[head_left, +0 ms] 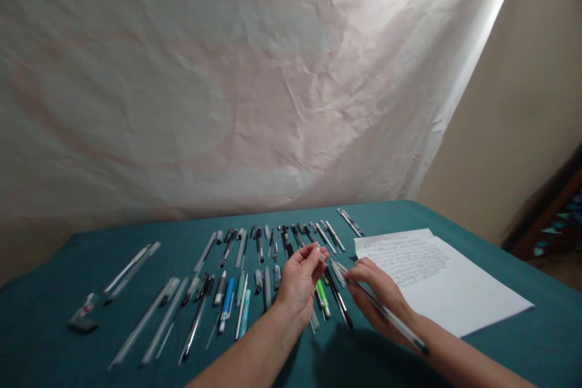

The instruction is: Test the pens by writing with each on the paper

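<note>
My right hand (385, 286), closed around a clear-barrelled pen (394, 320), tail slanting back over the wrist, I judge for steadiness; my left hand (296, 282), pinching a small pale piece (322, 256) I cannot identify; pens and caps (226, 305), rough rows on the green-clothed bench (40, 297), presumably spaced for easy telling-apart; handwritten sheets (459, 291), to the right; pale cloth backdrop (273, 103)

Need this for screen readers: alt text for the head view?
A person's right hand holds a clear pen; the left hand pinches something small and pale. Many pens lie spread across a green table, with handwritten paper at right.
</note>
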